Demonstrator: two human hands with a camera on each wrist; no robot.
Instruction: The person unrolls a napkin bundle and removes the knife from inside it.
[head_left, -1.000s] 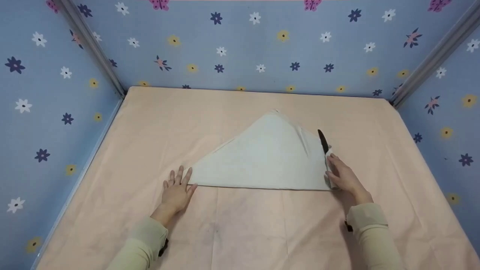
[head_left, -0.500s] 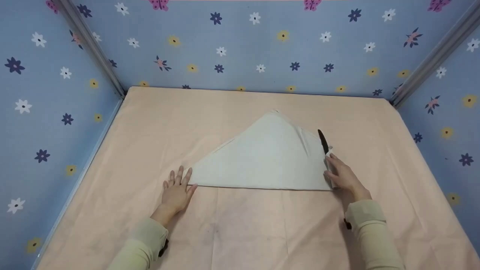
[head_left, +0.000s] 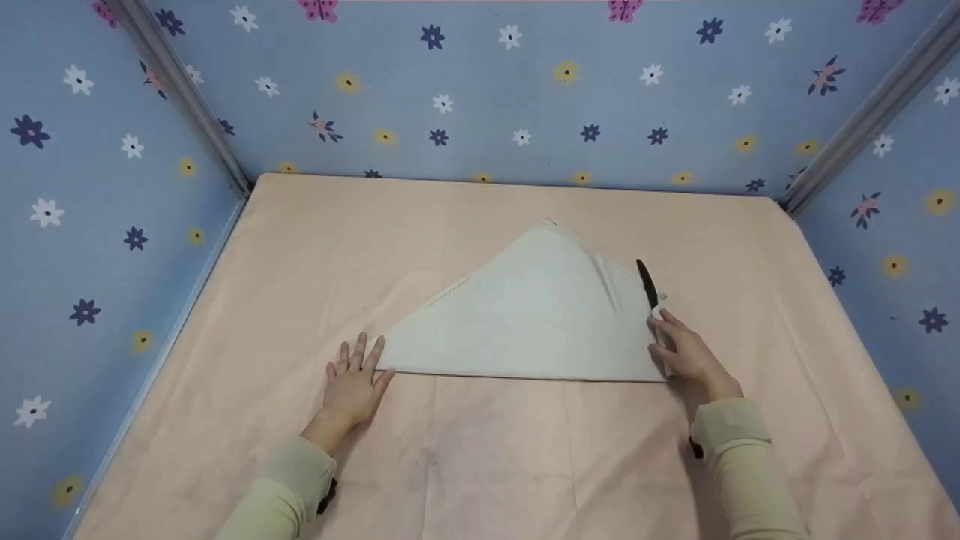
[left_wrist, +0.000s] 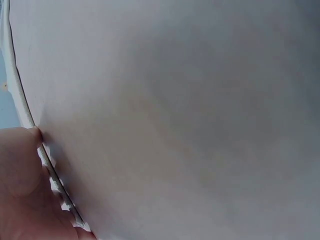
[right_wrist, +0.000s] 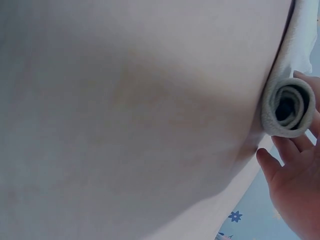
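A white cloth [head_left: 517, 315] lies folded into a broad triangular shape, its long straight edge toward me. My left hand [head_left: 351, 394] rests flat on its left corner, fingers spread. At the right end, the cloth is wound into a roll, and the right wrist view looks into the spiral end of this cloth roll [right_wrist: 270, 122]. My right hand [head_left: 696, 365] grips the roll, thumb on the near left side and fingers over it. A black pointed strip [head_left: 646, 283], shaped like a knife blade, sticks out of the roll's far end; its lower part is hidden.
A peach tablecloth [head_left: 337, 232] with faint creases covers the table. Blue flower-print panels [head_left: 480, 97] stand at the back and on both sides, with grey metal posts [head_left: 191, 97] at the back corners.
My right hand has shifted slightly leftward over the cloth roll, and its index finger now reaches farther across. My left hand and the spread cloth have stayed in place.
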